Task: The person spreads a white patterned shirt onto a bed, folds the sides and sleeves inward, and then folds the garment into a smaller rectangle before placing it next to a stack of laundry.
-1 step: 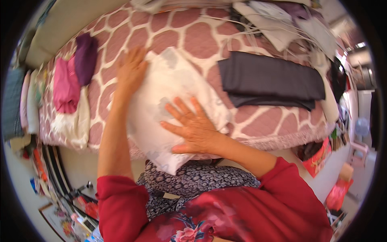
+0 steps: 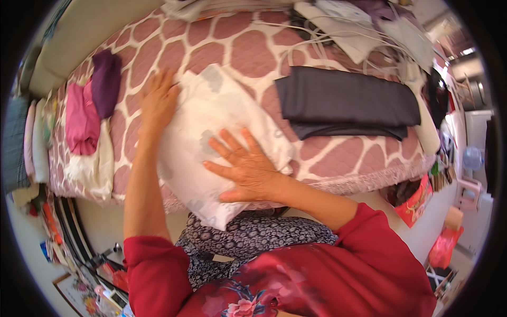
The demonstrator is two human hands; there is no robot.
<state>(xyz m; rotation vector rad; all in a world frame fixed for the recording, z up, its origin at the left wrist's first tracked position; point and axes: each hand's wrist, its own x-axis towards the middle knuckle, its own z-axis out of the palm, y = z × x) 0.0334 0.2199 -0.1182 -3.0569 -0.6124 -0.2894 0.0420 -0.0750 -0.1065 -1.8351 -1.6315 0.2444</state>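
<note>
A white cloth with pale grey printed shapes lies folded on the bed, its near corner hanging over the edge above my knees. I cannot tell what kind of garment or linen it is. My right hand rests flat on its middle, fingers spread and palm down. Along the cloth's left far edge lies my left hand, stretched out flat, with its fingertips on the bedspread. Neither hand grips anything. To the right of the cloth is a folded dark grey fabric piece.
Pink and purple folded clothes lie at the left beside a cream cloth. White cables and pale fabric fill the far right. A red bag stands below the bed's right edge.
The whole scene sits slightly further left in the picture. Both hands stay flat and keep nearly the same places on the white cloth.
</note>
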